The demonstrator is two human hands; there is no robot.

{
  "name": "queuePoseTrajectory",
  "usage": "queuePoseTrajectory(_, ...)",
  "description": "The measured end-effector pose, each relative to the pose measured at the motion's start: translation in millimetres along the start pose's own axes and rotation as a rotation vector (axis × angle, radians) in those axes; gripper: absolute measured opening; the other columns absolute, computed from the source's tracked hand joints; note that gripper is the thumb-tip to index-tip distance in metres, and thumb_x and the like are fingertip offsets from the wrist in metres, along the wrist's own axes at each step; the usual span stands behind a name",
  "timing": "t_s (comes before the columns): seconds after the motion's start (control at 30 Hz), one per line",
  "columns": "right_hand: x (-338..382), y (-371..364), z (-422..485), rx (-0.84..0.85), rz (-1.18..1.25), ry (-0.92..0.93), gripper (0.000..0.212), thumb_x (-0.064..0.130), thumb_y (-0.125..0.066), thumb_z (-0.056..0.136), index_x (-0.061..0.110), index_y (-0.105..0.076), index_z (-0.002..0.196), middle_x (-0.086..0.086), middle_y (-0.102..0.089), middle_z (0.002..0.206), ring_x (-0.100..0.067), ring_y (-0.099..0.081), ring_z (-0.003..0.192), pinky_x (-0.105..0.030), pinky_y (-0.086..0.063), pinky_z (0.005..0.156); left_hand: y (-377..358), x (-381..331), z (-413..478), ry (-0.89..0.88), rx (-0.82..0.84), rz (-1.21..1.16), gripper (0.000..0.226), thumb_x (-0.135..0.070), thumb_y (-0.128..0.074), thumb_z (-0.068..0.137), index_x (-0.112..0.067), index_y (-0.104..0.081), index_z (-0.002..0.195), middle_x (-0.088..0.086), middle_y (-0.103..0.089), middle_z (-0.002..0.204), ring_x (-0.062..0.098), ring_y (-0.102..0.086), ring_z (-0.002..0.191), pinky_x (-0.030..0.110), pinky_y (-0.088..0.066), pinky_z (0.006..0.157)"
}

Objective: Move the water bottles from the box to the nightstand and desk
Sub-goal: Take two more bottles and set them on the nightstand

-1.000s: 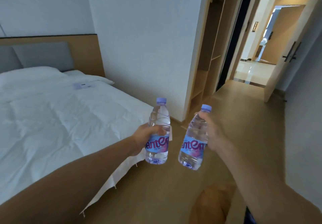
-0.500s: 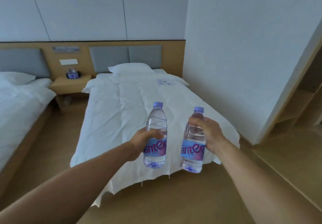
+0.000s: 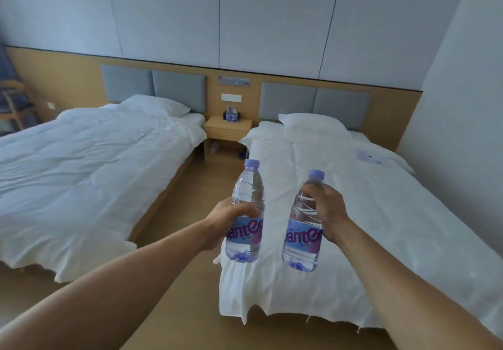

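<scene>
Two white beds (image 3: 81,164) flank a wooden nightstand (image 3: 227,127) at the headboard wall, small bottles (image 3: 231,112) on its top. Left hand (image 3: 228,220) wraps the left bottle (image 3: 245,213); right hand (image 3: 328,212) wraps the right bottle (image 3: 302,229), both upright over the right bed's foot edge.

so that's two held bottles (image 3: 246,213), two more bottles (image 3: 231,112) on the nightstand (image 3: 228,129), two beds (image 3: 81,164), two pillows (image 3: 156,106)
</scene>
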State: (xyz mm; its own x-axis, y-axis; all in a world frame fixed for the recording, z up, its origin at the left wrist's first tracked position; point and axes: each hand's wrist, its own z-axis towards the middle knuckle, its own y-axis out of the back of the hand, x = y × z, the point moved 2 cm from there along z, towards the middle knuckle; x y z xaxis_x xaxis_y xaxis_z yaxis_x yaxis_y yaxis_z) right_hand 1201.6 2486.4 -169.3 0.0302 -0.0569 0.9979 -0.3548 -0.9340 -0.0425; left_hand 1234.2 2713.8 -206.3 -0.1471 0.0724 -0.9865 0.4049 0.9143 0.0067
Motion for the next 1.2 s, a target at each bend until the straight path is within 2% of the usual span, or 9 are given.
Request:
queuePoseTrajectory(0.1,1.0,-69.5,15.3,0.111,-0.036,0.003,0.024,0.031,-0.08,0.079,0.016,-0.063,0.086,-0.007,-0.068,0.083,-0.026,-0.066,0.073,-0.034,-0.053,0.066,69.2,-0.8,-1.1,-0.012,-0.074,0.017,0.067,-0.042,-0.081,0.051,-0.014,-0.065,0.11,0.011,-0.076,0.093,0.029,-0.073,0.086,0.046,-0.06,0.088)
queuePoseTrajectory(0.23,4.2,-145.3,35.1,0.201,-0.096,0.041,0.029,0.034,-0.079,0.079,0.015,-0.064,0.093,-0.01,-0.071,0.094,-0.029,-0.069,0.086,-0.039,-0.059,0.076,143.2,-3.1,5.7,-0.052,-0.157,0.01,0.089,-0.052,-0.089,0.052,-0.005,-0.06,0.122,0.017,-0.073,0.097,0.034,-0.072,0.089,0.048,-0.059,0.087)
queuePoseTrajectory(0.37,2.2,-203.2,63.1,0.254,-0.177,0.118,0.023,0.035,-0.075,0.083,0.018,-0.064,0.095,-0.002,-0.071,0.09,-0.022,-0.069,0.084,-0.036,-0.059,0.075,192.8,-5.3,19.8,-0.087,-0.242,0.045,0.067,-0.059,-0.086,0.054,-0.015,-0.068,0.101,0.012,-0.076,0.088,0.035,-0.074,0.089,0.053,-0.057,0.093)
queuePoseTrajectory(0.43,0.7,-227.7,81.5,0.288,-0.224,0.147,0.03,0.041,-0.074,0.082,0.02,-0.065,0.101,0.001,-0.071,0.094,-0.021,-0.069,0.087,-0.031,-0.057,0.074,215.2,-4.6,31.9,-0.082,-0.292,0.043,0.06,-0.059,-0.086,0.053,-0.018,-0.071,0.095,0.013,-0.077,0.089,0.038,-0.074,0.092,0.055,-0.056,0.095)
queuePoseTrajectory(0.53,1.1,-262.5,115.8,0.328,-0.22,0.163,0.046,0.049,-0.073,0.071,0.019,-0.065,0.104,-0.001,-0.071,0.095,-0.022,-0.069,0.089,-0.035,-0.058,0.08,244.6,-5.8,55.1,-0.079,-0.321,0.018,0.064,-0.054,-0.088,0.053,-0.016,-0.07,0.1,0.015,-0.076,0.091,0.037,-0.074,0.089,0.053,-0.058,0.091)
queuePoseTrajectory(0.63,3.6,-295.8,160.9,0.355,-0.18,0.173,0.029,0.037,-0.075,0.081,0.018,-0.066,0.101,-0.003,-0.071,0.092,-0.025,-0.07,0.087,-0.039,-0.058,0.083,269.5,-17.1,82.5,-0.114,-0.344,0.02,0.071,-0.049,-0.086,0.051,-0.012,-0.065,0.108,0.009,-0.075,0.086,0.027,-0.074,0.08,0.04,-0.061,0.078)
queuePoseTrajectory(0.9,24.0,-366.4,279.5,0.429,-0.138,0.187,0.016,0.026,-0.074,0.083,0.016,-0.064,0.092,-0.005,-0.068,0.084,-0.019,-0.067,0.078,-0.031,-0.054,0.072,337.3,-43.8,177.2,-0.12,-0.465,0.049,0.073,-0.052,-0.085,0.047,-0.015,-0.066,0.108,0.01,-0.075,0.091,0.032,-0.073,0.088,0.048,-0.058,0.088)
queuePoseTrajectory(1.07,17.1,-406.8,336.5,0.437,-0.122,0.145,0.023,0.025,-0.075,0.081,0.01,-0.065,0.095,-0.005,-0.067,0.082,-0.02,-0.066,0.075,-0.033,-0.055,0.071,379.5,-43.4,228.9,-0.08,-0.489,0.035,0.075,-0.05,-0.086,0.045,-0.016,-0.066,0.108,0.007,-0.076,0.089,0.028,-0.074,0.085,0.047,-0.058,0.087)
queuePoseTrajectory(1.2,10.4,-445.3,384.3,0.444,-0.128,0.132,0.022,0.025,-0.076,0.08,0.01,-0.065,0.092,-0.007,-0.067,0.081,-0.024,-0.067,0.078,-0.041,-0.056,0.079,422.8,-40.0,278.9,-0.077,-0.485,0.026,0.076,-0.053,-0.085,0.046,-0.016,-0.065,0.11,0.008,-0.076,0.091,0.031,-0.073,0.09,0.05,-0.057,0.091)
